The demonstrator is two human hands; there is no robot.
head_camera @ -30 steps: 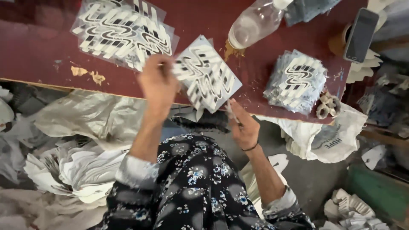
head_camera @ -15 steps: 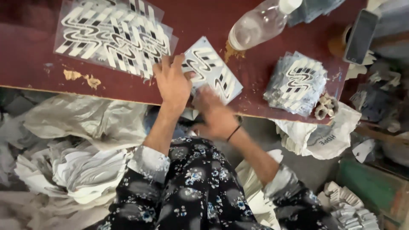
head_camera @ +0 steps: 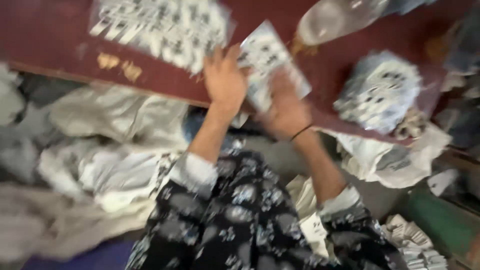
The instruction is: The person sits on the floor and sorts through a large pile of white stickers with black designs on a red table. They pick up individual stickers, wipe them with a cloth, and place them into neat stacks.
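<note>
A dark red counter (head_camera: 60, 45) spans the top of the blurred view, with crumpled pale sheets (head_camera: 110, 150) heaped below its front edge. The wide printed sheet (head_camera: 160, 25) lies left of the small black-and-white packet (head_camera: 265, 55), a plastic bottle (head_camera: 335, 20) lies just right, and a wrapped stack (head_camera: 380, 90) lies further right. The left hand (head_camera: 225, 80) and right hand (head_camera: 285, 107) both rest on the packet at the counter edge; finger closure cannot be determined; the packet appears light, thin and flexible, best gripped at its edges.
</note>
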